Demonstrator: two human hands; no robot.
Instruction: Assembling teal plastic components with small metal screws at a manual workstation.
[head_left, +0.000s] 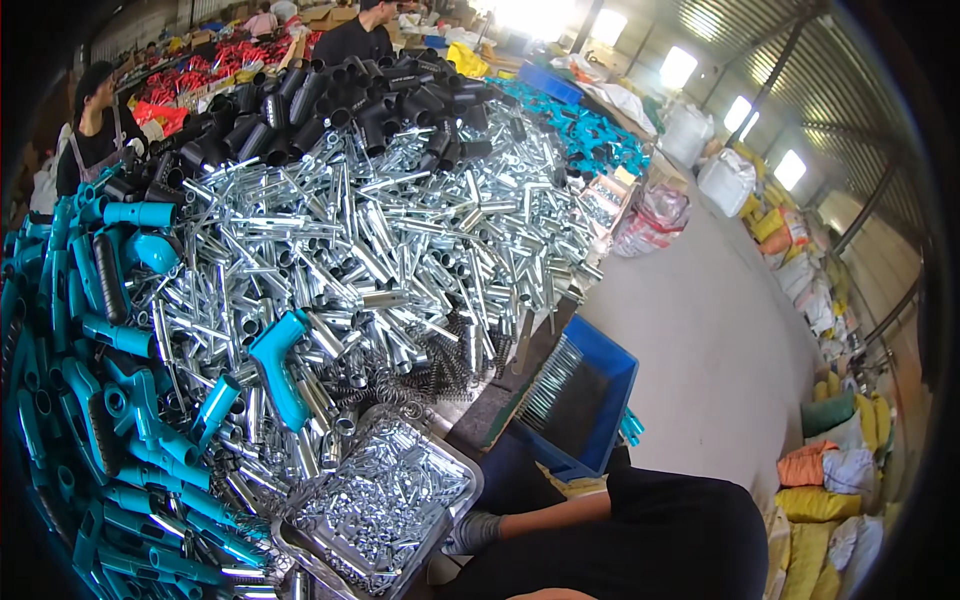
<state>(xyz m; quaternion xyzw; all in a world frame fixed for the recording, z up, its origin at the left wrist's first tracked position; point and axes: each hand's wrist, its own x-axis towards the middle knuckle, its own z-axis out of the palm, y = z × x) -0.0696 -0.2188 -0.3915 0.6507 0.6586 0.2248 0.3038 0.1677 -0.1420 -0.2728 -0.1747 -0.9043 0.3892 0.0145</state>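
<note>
Skin (550,595) is shown in the head view only as a narrow sliver cut off by the lower edge, just past six o'clock toward five; which part of the body it belongs to cannot be told. Neither the left hand nor the right hand can be made out, so whether the fingers are spread, brought together or closed on something cannot be told, and the pose of the arms is likewise not revealed.

Nearest to that edge, at seven o'clock, a clear tray (463,462) is filled with small metal parts (390,490). Beyond it, at eight o'clock, a bent teal handle (278,370) is laid among silver tubes (370,240), which are heaped toward ten and eleven. Dark coil springs (400,380) are strewn between that handle and the desk (485,410) edge. More teal housings (140,455) are piled from eight to nine o'clock; black sleeves (370,100) are massed at eleven.

Between four and five o'clock, a blue crate (618,395) is seen beside the desk, with slim metal pieces (550,380) lined along one side. At five, a folded leg (650,535) is clothed in dark fabric.
</note>
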